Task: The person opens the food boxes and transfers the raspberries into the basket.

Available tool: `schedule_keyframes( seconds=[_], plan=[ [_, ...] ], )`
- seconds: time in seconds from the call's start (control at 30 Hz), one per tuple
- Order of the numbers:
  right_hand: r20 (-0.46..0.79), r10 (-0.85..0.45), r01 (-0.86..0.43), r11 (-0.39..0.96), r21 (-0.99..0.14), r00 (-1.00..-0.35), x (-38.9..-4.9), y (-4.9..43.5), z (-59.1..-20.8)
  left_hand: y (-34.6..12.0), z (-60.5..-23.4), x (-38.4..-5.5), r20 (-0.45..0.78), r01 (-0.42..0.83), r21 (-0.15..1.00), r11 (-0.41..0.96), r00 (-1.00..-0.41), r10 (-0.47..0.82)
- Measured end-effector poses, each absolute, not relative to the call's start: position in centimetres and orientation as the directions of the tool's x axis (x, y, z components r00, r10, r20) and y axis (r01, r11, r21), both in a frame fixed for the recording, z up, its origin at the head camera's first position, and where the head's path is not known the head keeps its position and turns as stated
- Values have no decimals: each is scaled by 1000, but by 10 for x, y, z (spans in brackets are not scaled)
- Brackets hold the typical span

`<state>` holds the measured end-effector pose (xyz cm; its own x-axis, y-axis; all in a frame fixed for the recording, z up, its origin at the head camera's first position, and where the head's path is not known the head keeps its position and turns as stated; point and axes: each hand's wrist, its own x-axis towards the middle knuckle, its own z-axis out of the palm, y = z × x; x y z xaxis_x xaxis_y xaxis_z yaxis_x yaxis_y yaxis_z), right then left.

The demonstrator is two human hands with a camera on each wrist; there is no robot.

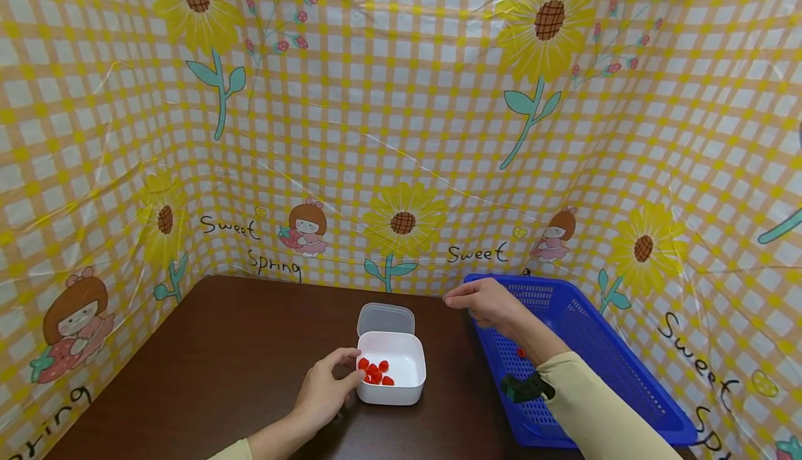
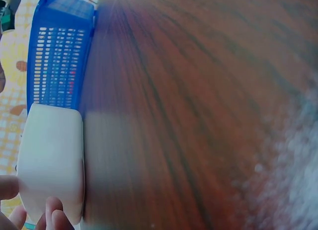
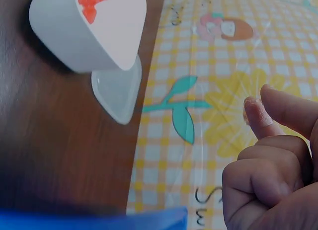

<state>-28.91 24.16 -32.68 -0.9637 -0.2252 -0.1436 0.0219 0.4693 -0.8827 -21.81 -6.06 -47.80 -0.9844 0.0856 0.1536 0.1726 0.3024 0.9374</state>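
A white box point(image 1: 391, 394) stands open on the table, with several small red pieces point(image 1: 374, 371) at the left of its inside. My left hand point(image 1: 326, 385) holds the box at its left side, thumb and index finger at the rim. In the left wrist view its fingertips point(image 2: 53, 210) overlap the box wall. Over the left edge of the blue basket point(image 1: 626, 349) is my right hand point(image 1: 491, 305), pointing left. Its thumb and index finger come close together and the other fingers are curled, as the right wrist view shows. Nothing shows between them.
The box's translucent lid point(image 1: 385, 317) lies behind it on the dark wooden table point(image 1: 250, 355). A small red piece point(image 1: 521, 353) is in the basket. A dark strap point(image 1: 525, 387) circles my right wrist. Checked, flowered cloth point(image 1: 388, 133) hangs at the back and sides.
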Motion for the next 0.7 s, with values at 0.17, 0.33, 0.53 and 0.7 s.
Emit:
schedule_keyframes(
  seconds=[0.17,0.33,0.53,0.7],
  plan=[
    [-157,-259,22,457,-889,-953,-289,225,-337,-61,-478,-218,157,176,939,295,-984,88],
    [-170,-269,25,468,-883,-948,-288,208,-345,-61,-478,-218,160,179,938,296,-983,87],
    [-180,-283,32,459,-888,-942,-288,192,-354,-61,-478,-218,155,173,933,317,-985,82],
    [-200,-289,47,461,-886,-936,-288,181,-364,-61,-479,-219,147,166,935,313,-986,83]
  ],
)
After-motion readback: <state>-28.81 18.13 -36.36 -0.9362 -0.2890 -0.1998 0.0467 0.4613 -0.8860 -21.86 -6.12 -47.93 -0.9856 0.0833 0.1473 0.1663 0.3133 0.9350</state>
